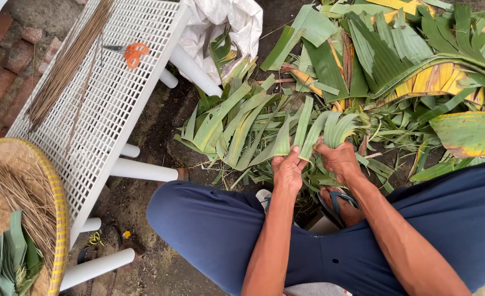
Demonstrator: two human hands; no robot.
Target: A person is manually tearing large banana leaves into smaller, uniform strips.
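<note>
left hand (288,172) and right hand (338,159) both clamped on green leaf strips (322,129), held over the knees so the ends fan out | leaf pile (395,60) beyond on the ground | orange scissors (133,53) on white rack (116,104), far left | fingertips hidden behind the strips

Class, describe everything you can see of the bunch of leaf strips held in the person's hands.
The bunch of leaf strips is made of long, narrow green blades, smooth and fresh-looking, paler toward the base. The strips are gathered at their lower ends and fan upward and outward, some curling at the tips. The left hand and right hand grip the base together, above the person's knees. Behind it on the ground lies a pile of leaves.
</note>
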